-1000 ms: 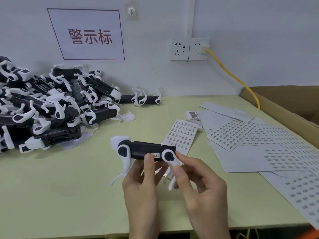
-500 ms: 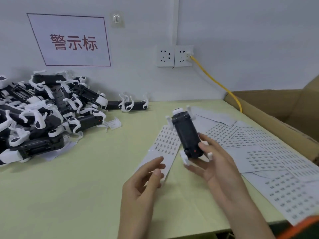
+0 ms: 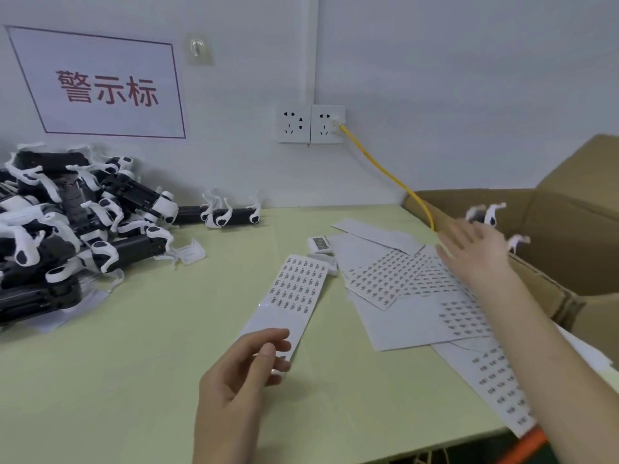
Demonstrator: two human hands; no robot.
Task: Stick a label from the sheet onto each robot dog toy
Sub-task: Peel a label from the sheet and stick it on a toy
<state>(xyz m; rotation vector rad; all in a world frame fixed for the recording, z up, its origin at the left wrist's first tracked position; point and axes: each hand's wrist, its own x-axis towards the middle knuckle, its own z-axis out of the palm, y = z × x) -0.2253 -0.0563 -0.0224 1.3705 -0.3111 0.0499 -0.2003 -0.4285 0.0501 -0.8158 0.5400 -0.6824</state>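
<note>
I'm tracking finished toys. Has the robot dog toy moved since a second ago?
Yes. The robot dog toy went from above the table, near the label sheet, rightward over the cardboard box, beyond the right hand.

toy pile (image 3: 67, 229) left on table (image 3: 134, 363), label sheets (image 3: 402, 279) right, box (image 3: 569, 246) far right

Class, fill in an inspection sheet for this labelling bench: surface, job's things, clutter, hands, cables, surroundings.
Surface: pale green table.
Job's things: toy pile far left; label strip centre; one toy, blurred, over the box.
Clutter: label sheets overlapping at right; small barcode block.
Hands: left hand at the strip's near end, contact unclear; right hand spread by the box.
Cables: yellow cable from the wall socket.
Surroundings: wall sign; hook.
</note>
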